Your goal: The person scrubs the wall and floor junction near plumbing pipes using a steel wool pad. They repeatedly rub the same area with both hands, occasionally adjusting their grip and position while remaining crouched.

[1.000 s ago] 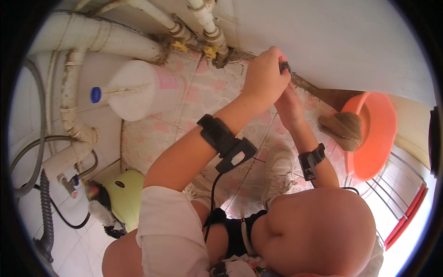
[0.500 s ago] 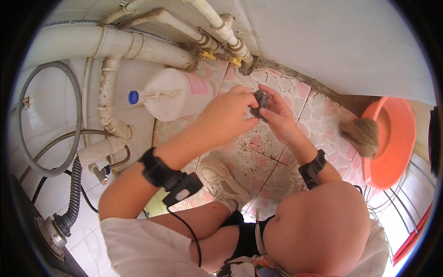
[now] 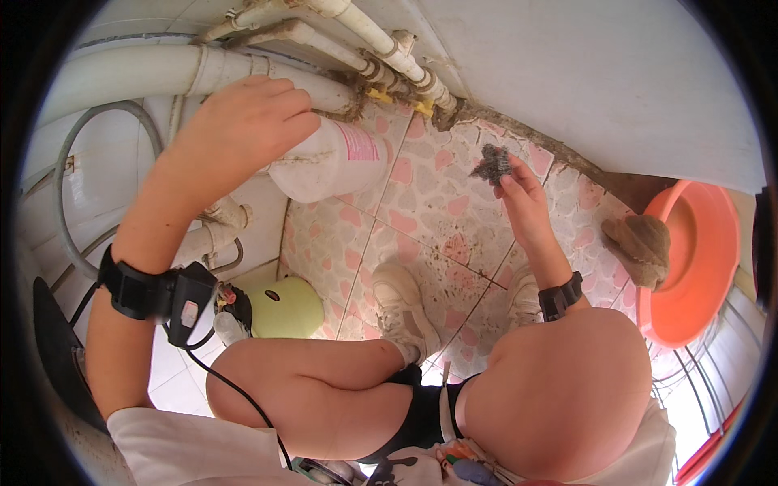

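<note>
In my right hand (image 3: 525, 202) I pinch a dark grey, frayed scouring pad (image 3: 489, 164), holding it above the tiled floor between fingertips and thumb. My left hand (image 3: 255, 121) is over at the left, in front of the thick white pipe and next to a white plastic bottle (image 3: 328, 166) that lies on its side with a pink label. Its back faces me and the fingers are bent. The palm side is hidden, so I cannot make out what it holds, if anything. The bottle's neck and cap are hidden behind this hand.
An orange basin (image 3: 697, 267) with a brown cloth (image 3: 639, 249) over its edge stands at the right. Thick white pipes (image 3: 121, 79) run along the left wall, with a grey hose (image 3: 63, 190). A yellow-green bucket (image 3: 284, 309) sits by my left knee. Tiles are dirt-spotted.
My left hand has left the scouring pad and swung left and up to the bottle and pipe. My right hand keeps the pad and has shifted slightly right. The bucket has come into fuller view.
</note>
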`<state>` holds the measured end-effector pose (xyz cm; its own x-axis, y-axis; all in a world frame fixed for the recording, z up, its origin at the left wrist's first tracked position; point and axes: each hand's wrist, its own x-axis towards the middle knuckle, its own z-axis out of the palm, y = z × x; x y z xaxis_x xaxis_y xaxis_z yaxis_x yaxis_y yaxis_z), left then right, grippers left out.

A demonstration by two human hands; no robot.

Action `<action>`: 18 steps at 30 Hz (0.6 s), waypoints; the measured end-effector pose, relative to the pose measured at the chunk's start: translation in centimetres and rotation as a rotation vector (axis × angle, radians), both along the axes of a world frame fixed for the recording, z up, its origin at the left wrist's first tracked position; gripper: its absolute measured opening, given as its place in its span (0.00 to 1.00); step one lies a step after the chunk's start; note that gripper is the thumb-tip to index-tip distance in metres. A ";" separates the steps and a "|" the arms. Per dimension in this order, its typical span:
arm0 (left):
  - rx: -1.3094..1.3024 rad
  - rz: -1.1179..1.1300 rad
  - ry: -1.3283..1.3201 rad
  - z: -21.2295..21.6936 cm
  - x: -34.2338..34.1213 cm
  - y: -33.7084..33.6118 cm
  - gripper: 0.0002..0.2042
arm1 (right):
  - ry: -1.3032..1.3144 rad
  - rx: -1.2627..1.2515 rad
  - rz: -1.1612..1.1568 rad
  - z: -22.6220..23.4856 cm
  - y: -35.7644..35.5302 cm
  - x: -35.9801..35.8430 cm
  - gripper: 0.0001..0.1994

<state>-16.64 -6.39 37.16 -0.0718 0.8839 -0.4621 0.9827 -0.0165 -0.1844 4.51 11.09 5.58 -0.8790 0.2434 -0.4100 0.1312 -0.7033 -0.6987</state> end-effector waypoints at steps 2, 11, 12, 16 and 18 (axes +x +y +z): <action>-0.015 -0.030 0.023 0.8 -0.3 0.0 0.11 | 0.098 -0.044 -0.025 0.0 0.3 0.3 0.20; -0.025 -0.144 0.152 3.4 -2.7 -0.1 0.10 | 0.179 -0.041 0.023 0.5 2.6 1.4 0.20; -0.005 -0.133 0.125 2.9 -2.6 -0.1 0.11 | 0.139 -0.004 0.040 0.5 2.8 1.5 0.20; 0.131 -0.093 -0.088 -2.3 -0.9 -0.6 0.14 | 0.153 0.128 0.097 0.1 3.6 2.4 0.20; 0.224 -0.058 -0.173 -6.7 0.4 -1.0 0.15 | 0.131 0.255 0.115 0.2 4.0 3.0 0.21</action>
